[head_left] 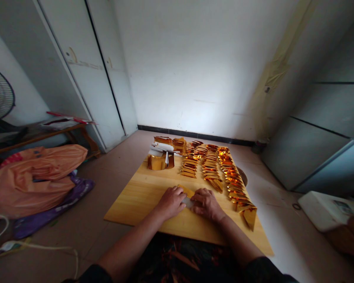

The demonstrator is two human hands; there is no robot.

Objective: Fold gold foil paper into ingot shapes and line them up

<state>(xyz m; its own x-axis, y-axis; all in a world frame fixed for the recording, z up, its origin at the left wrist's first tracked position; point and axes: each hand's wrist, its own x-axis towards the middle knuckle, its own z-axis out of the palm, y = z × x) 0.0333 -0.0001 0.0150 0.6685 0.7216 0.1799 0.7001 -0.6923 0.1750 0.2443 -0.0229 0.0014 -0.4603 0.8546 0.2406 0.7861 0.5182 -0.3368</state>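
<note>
Near the front of a wooden board (129, 212), a small sheet of gold foil paper (188, 202) lies between my hands, its pale back partly showing. My left hand (171, 201) has its fingers curled and pressed on the sheet's left side. From the other side, my right hand (207, 204) grips the paper with bent fingers, which cover much of it. Rows of folded gold paper pieces (234, 184) overlap along the board's right side. Farther back on the left stands a curved stack of gold sheets (157, 162) beside a white bundle (163, 147).
A white wall (194, 70) rises behind the board. Orange cloth (38, 173) and a purple bag (56, 208) lie at left, near a white cable (53, 247). At right are a grey refrigerator (312, 129) and a white box (321, 212).
</note>
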